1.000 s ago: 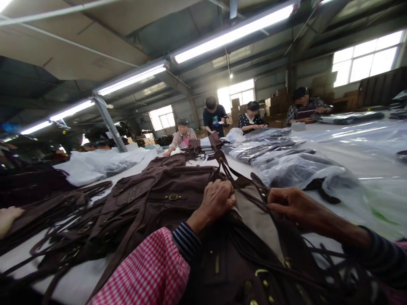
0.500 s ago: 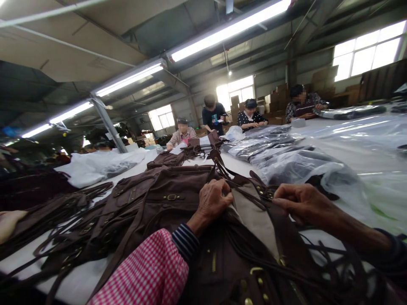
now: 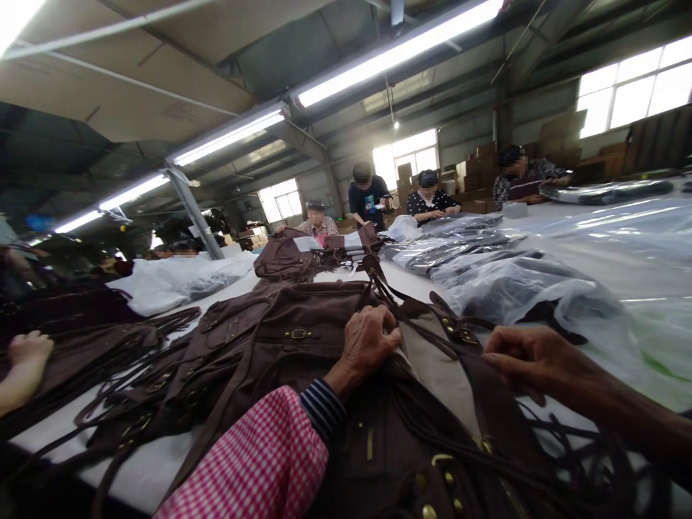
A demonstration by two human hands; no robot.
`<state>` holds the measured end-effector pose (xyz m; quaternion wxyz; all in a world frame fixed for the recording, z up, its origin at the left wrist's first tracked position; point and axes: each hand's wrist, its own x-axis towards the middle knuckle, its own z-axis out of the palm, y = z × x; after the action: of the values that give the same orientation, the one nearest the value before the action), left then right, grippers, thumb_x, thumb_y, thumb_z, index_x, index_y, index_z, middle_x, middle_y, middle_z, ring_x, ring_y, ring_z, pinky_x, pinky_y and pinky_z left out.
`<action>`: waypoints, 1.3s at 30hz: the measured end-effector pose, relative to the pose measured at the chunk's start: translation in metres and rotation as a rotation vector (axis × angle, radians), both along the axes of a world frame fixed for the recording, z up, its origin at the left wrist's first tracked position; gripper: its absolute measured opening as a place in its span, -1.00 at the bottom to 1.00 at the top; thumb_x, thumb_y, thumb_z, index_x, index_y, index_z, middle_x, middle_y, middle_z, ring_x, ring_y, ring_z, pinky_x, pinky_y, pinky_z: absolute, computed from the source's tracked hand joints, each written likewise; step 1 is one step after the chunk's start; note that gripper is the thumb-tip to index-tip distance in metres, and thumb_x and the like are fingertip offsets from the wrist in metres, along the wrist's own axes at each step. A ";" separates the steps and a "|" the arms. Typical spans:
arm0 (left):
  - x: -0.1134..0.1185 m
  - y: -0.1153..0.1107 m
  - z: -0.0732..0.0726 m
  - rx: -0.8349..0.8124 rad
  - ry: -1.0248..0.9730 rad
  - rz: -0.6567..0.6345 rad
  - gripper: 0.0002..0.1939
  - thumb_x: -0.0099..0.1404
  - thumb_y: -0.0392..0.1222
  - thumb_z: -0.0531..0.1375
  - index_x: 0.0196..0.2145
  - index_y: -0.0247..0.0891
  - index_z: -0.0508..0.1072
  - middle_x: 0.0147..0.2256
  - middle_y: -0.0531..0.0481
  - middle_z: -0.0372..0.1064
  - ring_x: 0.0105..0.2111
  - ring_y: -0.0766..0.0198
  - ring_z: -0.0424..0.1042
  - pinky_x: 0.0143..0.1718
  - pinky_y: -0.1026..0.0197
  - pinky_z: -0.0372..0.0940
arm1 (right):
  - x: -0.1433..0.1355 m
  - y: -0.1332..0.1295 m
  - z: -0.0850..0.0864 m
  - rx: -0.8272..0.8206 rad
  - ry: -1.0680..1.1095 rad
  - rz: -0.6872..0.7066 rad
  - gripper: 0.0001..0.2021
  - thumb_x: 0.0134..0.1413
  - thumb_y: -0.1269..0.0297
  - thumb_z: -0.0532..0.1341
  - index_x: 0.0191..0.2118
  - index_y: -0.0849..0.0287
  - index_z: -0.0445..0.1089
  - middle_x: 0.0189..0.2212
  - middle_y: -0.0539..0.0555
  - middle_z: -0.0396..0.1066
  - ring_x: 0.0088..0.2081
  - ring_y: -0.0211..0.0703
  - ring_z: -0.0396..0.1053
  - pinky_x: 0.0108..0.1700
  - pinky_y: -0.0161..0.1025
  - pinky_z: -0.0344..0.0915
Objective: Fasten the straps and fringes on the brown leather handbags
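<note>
A dark brown bag (image 3: pixel 346 440) with brass zips and studs lies in front of me, its opening showing a beige lining (image 3: pixel 432 360). My left hand (image 3: pixel 370 335) is closed on the edge of that opening, its fingertips partly hidden. At the right side, my right hand (image 3: pixel 527 357) pinches at a brown bag strap (image 3: pixel 478 321) beside a brass buckle (image 3: pixel 466 336); its fingertips meet the strap's edge, and the exact grip is hard to see. Just left of my left hand, another brown bag (image 3: pixel 292 313) with a small buckled tab lies flat.
More brown bags and loose straps (image 3: pixel 145 404) cover the table's left side. Plastic-wrapped goods (image 3: pixel 502 277) lie at the right. A co-worker's hand (image 3: pixel 29 357) is at the far left. Across the table, a person (image 3: pixel 316 220) handles a brown bag (image 3: pixel 284 252); several others work behind.
My right hand has shifted a little right, away from the buckle. My left hand keeps its hold. Across the table a brown bag has been raised, and the co-worker's hand at left has closed.
</note>
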<state>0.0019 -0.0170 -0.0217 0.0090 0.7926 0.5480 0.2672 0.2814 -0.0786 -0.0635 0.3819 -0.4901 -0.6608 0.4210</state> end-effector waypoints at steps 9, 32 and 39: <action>0.000 -0.001 0.003 -0.020 0.025 -0.015 -0.93 0.21 -0.18 0.26 -0.32 -0.18 0.49 -0.32 0.04 0.41 -0.26 0.18 0.40 -0.16 0.15 0.23 | 0.005 -0.018 -0.006 -0.027 -0.024 -0.084 -0.52 -0.05 -0.26 0.30 -0.41 0.14 0.40 -0.60 -0.01 0.33 -0.71 -0.32 0.15 -0.72 -0.36 0.07; 0.000 -0.004 0.001 0.070 0.147 -0.098 -0.96 0.29 -0.19 0.25 -0.29 -0.13 0.51 -0.29 0.06 0.46 -0.19 0.17 0.39 -0.13 0.12 0.19 | -0.013 -0.007 0.011 0.533 -0.665 -0.067 -0.84 0.33 0.17 0.15 -0.25 0.04 0.44 -0.23 0.02 0.45 -0.16 -0.07 0.39 -0.14 -0.15 0.23; -0.001 -0.003 0.005 0.057 0.155 -0.092 -0.96 0.30 -0.19 0.23 -0.29 -0.14 0.50 -0.28 0.04 0.45 -0.19 0.18 0.39 -0.13 0.14 0.18 | -0.079 0.020 0.036 0.735 -0.915 -0.085 -0.87 0.31 0.36 0.16 -0.25 0.17 0.46 -0.18 0.15 0.45 -0.08 0.04 0.36 -0.12 -0.14 0.24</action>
<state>0.0013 -0.0199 -0.0172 -0.0436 0.8353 0.5021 0.2197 0.2022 -0.0586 -0.0274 0.2193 -0.4832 -0.8410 -0.1057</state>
